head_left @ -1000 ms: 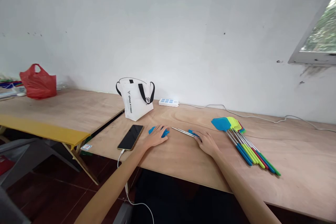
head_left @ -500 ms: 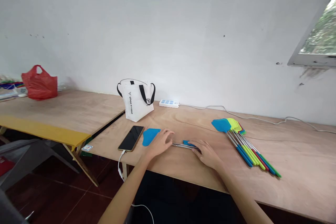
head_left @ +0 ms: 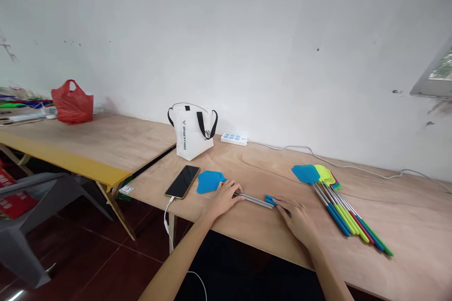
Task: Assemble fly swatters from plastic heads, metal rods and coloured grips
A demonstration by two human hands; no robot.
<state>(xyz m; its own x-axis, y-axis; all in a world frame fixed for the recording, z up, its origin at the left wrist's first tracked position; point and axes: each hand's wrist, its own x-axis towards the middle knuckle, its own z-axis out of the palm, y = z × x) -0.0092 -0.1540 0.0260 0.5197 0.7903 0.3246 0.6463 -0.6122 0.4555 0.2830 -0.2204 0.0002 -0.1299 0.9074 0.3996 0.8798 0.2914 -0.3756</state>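
Blue fly swatters lie on the table in front of me, their flat heads to the left and thin metal rods running right. My left hand is closed around the rods just beside the heads. Fingers of my right hand are closed on blue handles, whose ends show at the fingertips. The bare rod tips lie against or just beside these handle ends; whether they join is unclear. Most of each handle is hidden under my right hand.
A fan of blue, yellow, red and green fly swatters lies at the right. A phone on a charging cable is at the left. Behind are a white bag and a power strip. A red plastic bag stands on the neighbouring table.
My left hand has closed on the rods near the heads. My right hand has shifted right with the handles, and more rod length shows. The view has turned slightly left.
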